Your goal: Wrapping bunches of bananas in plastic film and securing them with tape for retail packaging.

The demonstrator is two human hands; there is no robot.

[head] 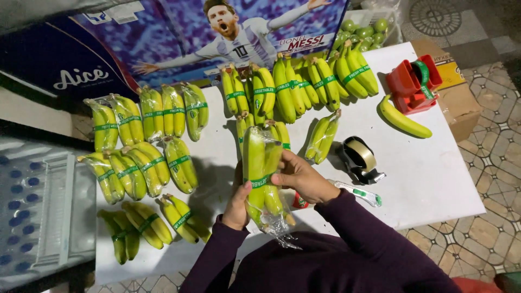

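Both hands grip a green-yellow banana bunch in clear plastic wrap with a green band (264, 173), held upright above the near edge of the white table (434, 179); the left hand (237, 203) clasps its lower left side; the right hand (301, 176) clamps fingers across the band; a clear tape dispenser (361, 158) sits just right.

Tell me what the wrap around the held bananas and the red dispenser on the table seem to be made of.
Wrap around the held banana bunch: thin clear plastic film, glossy and crinkled at the bottom. Red tape dispenser: probably hard moulded plastic, smooth with a slight sheen.
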